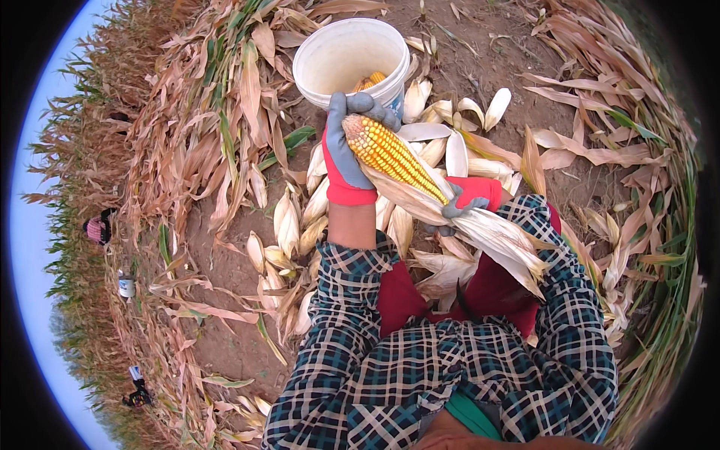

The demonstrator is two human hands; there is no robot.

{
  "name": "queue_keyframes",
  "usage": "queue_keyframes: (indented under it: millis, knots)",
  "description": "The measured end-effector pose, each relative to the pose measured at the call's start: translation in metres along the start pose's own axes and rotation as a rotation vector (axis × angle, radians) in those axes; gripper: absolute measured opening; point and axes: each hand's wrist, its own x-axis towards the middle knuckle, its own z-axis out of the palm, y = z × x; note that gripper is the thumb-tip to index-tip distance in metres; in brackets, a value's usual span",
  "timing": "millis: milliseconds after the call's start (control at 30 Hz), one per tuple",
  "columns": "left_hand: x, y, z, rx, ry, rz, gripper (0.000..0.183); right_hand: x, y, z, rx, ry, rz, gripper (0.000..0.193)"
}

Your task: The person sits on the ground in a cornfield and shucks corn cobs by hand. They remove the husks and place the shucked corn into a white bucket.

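Observation:
My left hand [346, 146], in a grey glove with a red cuff, grips the tip end of a yellow corn cob [390, 154]. My right hand [463, 204], gloved the same way, clutches the pale dry husk [495, 240] peeled back at the cob's base. The cob lies slanted between both hands, kernels bare along most of its length. Just beyond it stands a white bucket [330, 45] with a yellow cob [369, 80] inside. Plaid sleeves cover both forearms.
Loose husks [289, 221] litter the brown soil around the bucket and my knees. Dry cut corn stalks [210, 97] lie heaped at left and right. Far left, another person [96, 229] stands by standing corn, with a small container [126, 285] near them.

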Motion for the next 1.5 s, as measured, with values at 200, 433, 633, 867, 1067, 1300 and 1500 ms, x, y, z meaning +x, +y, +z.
queue_keyframes:
  millis: [200, 433, 633, 867, 1067, 1300, 1500]
  knots:
    - [0.002, -0.007, -0.002, 0.173, 0.342, 0.141, 0.041, 0.013, 0.012, -0.009, -0.023, -0.018, -0.034, 0.065]
    - [0.011, 0.001, -0.012, 0.432, 0.577, 0.289, 0.046, 0.049, 0.006, -0.001, -0.326, 0.149, -0.254, 0.069]
    - [0.020, -0.026, -0.002, 0.909, 0.513, 0.358, 0.057, 0.069, -0.022, -0.007, -0.032, 0.388, -0.854, 0.068]
    - [0.015, -0.061, -0.005, 0.739, 0.281, 0.199, 0.048, 0.057, -0.035, 0.014, 0.316, 0.562, -0.853, 0.041]
    - [-0.014, -0.065, 0.011, 0.581, -0.133, 0.036, 0.048, 0.010, -0.040, -0.020, 0.432, 0.597, -0.669, 0.039]
    - [-0.056, -0.058, 0.008, 0.701, -0.499, -0.540, 0.036, -0.020, -0.061, -0.110, 0.626, 0.919, -0.908, 0.036]
    - [-0.035, -0.106, -0.007, 0.690, -0.262, -0.719, 0.030, -0.005, -0.042, -0.103, 0.036, 0.918, -0.717, 0.037]
